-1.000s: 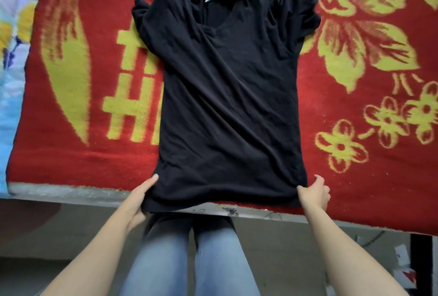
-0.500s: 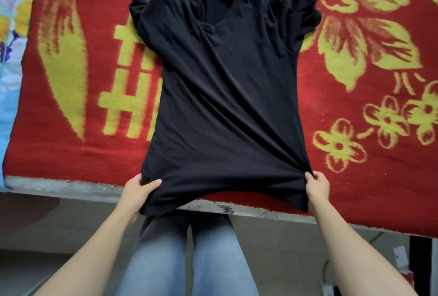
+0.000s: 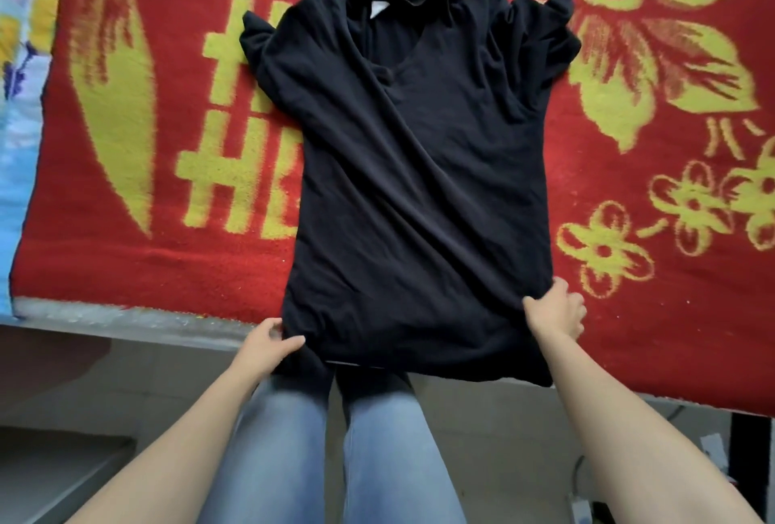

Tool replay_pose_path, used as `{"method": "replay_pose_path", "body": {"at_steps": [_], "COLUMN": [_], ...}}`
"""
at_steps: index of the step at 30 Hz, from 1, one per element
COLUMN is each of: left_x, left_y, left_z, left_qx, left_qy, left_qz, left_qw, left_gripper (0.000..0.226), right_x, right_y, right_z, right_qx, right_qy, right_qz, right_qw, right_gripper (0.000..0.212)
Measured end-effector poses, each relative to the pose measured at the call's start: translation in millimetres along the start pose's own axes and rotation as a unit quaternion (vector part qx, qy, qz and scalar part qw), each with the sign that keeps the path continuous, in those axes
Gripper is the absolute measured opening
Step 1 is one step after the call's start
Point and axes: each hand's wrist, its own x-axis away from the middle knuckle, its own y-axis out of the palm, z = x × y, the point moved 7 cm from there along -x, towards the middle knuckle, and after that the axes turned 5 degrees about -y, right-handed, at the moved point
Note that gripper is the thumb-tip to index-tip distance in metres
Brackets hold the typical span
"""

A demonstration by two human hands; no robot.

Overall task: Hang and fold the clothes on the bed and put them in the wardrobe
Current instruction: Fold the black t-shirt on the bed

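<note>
While the black T-shirt [image 3: 419,188] lay front up on the red blanket [image 3: 126,230], neck toward the blanket's far side and hem hanging over its near edge, the left hand [image 3: 268,345] pinched the hem's left corner. The right hand [image 3: 553,314] gripped bunched cloth at the right side seam, fingers probably curled under, though fabric hid them. Shirt looked light, soft and limp, creased diagonally, so it would sag unless held at both hem corners or shoulders.
</note>
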Motion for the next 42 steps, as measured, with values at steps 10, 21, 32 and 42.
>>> {"method": "replay_pose_path", "body": {"at_steps": [10, 21, 32, 42], "left_x": [-22.9, -95.5, -182.1, -154.9], "left_y": [-45.3, -120.8, -137.9, -141.1], "left_z": [90.7, 196.3, 363.4, 405.7], "left_qx": [0.003, -0.024, -0.442, -0.223], "left_qy": [0.11, 0.165, 0.294, 0.358], "left_qz": [0.098, 0.087, 0.229, -0.044], "left_qw": [0.989, 0.982, 0.816, 0.906], "left_gripper": [0.025, 0.033, 0.09, 0.034], "right_x": [19.1, 21.3, -59.6, -68.7], "right_y": [16.4, 14.3, 18.5, -9.2], "right_z": [-171.8, -358.6, -441.4, -446.1], "right_qx": [-0.027, -0.01, -0.017, -0.053], "right_qy": [-0.188, -0.327, -0.365, -0.325], "right_qz": [-0.049, -0.05, -0.058, 0.117], "right_qw": [0.98, 0.944, 0.929, 0.937], "right_gripper": [0.057, 0.05, 0.056, 0.023]}}
